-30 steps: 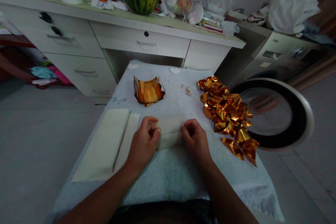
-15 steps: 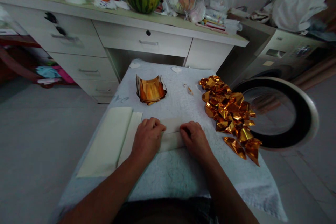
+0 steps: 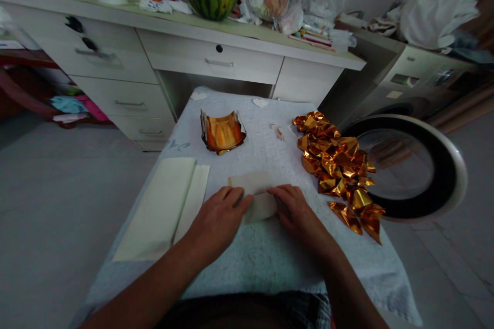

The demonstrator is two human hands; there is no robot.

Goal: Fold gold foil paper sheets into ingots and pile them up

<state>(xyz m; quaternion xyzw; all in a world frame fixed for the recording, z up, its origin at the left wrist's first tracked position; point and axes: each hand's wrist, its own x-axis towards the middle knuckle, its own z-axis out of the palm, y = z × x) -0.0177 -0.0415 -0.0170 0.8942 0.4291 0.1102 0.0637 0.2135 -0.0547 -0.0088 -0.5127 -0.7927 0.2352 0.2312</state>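
Observation:
A small pale sheet of paper [image 3: 251,182] lies in front of me with its near part folded over, making a crease across the middle. My left hand [image 3: 223,218] is closed on the left end of the fold, thumb and fingers pressed on the paper. On the right end, my right hand [image 3: 299,215] pinches the same fold between thumb and fingers. Left of my left hand lies a stack of pale paper sheets [image 3: 165,195], with a narrower sheet stack [image 3: 196,190] along its right side. My fingers hide both ends of the fold.
Folded gold foil pieces [image 3: 335,154] are heaped on the table's right side. A curved gold foil stack [image 3: 223,132] stands at the back left. Small scraps [image 3: 278,132] lie between them. Beyond are a drawer counter [image 3: 216,61] and a washing machine with its round door [image 3: 405,164] open.
Both hands have shifted slightly, the left one nearer to me. More of the sheet's far part shows, including its left edge, and the near part is folded up over it.

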